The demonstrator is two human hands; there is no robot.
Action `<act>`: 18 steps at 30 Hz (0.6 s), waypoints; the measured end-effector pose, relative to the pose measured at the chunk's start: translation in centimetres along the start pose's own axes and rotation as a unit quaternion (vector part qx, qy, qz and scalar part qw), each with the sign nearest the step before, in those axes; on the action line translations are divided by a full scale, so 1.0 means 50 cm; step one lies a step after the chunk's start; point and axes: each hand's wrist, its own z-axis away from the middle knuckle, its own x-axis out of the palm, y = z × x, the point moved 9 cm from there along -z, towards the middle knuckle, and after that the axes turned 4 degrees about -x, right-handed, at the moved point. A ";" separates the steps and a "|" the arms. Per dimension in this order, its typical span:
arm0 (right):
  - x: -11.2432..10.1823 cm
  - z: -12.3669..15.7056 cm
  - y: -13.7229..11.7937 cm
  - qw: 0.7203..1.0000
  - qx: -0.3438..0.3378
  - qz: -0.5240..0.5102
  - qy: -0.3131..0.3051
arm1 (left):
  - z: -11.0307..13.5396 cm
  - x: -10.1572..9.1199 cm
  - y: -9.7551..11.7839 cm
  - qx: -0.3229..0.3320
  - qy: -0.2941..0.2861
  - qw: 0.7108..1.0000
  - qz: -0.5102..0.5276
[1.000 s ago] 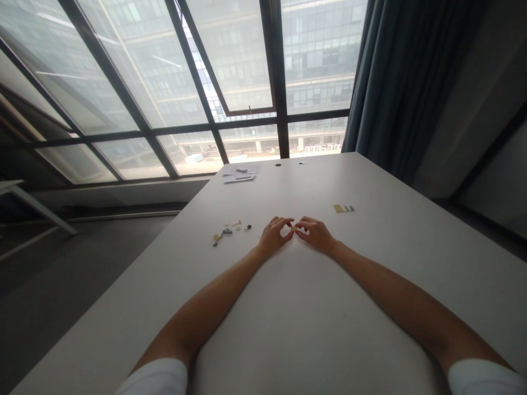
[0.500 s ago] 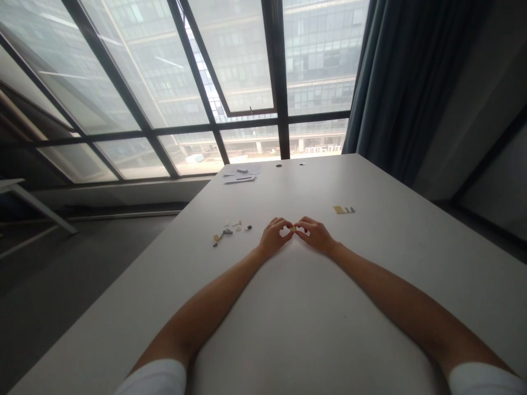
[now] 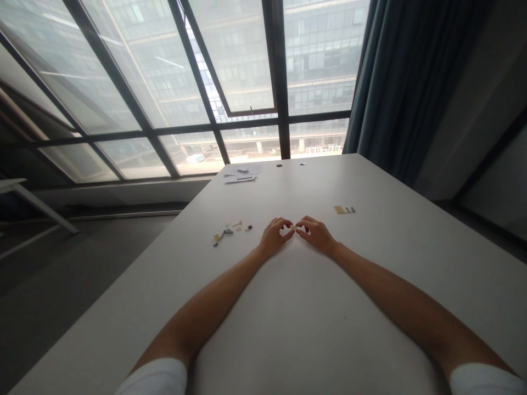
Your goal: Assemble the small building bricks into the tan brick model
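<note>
Between the fingertips of both hands is a tiny tan piece [image 3: 293, 227], too small to make out in detail; it looks like a building brick. My left hand [image 3: 275, 235] pinches it from the left with thumb and forefinger. From the right, my right hand [image 3: 315, 233] grips it the same way, so the fingertips of the two hands almost meet. Left of my left hand lies a loose scatter of small grey, tan, white and black pieces [image 3: 228, 232]. To the right and farther off, a flat tan piece [image 3: 338, 209] lies beside small grey pieces [image 3: 349, 209].
The white table [image 3: 288, 318] runs away to a wide window wall. Papers [image 3: 241, 179] with a pen lie at its far left. A dark round object [image 3: 279, 165] and a small black-and-white item [image 3: 303, 164] are by the far edge. A dark curtain [image 3: 395, 93] hangs at right.
Both hands stay at nearly the same spot, with the tan piece held between them. The fingers have shifted only very slightly; the scattered pieces lie as before.
</note>
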 end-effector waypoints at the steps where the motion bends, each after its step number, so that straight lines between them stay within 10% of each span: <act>1: 0.000 0.000 0.003 1.000 0.003 0.000 0.001 | -0.001 0.001 -0.004 -0.008 -0.001 1.000 0.006; 18: 0.003 0.000 0.015 1.000 0.007 -0.020 -0.006 | -0.003 0.012 -0.022 -0.030 -0.020 0.997 0.062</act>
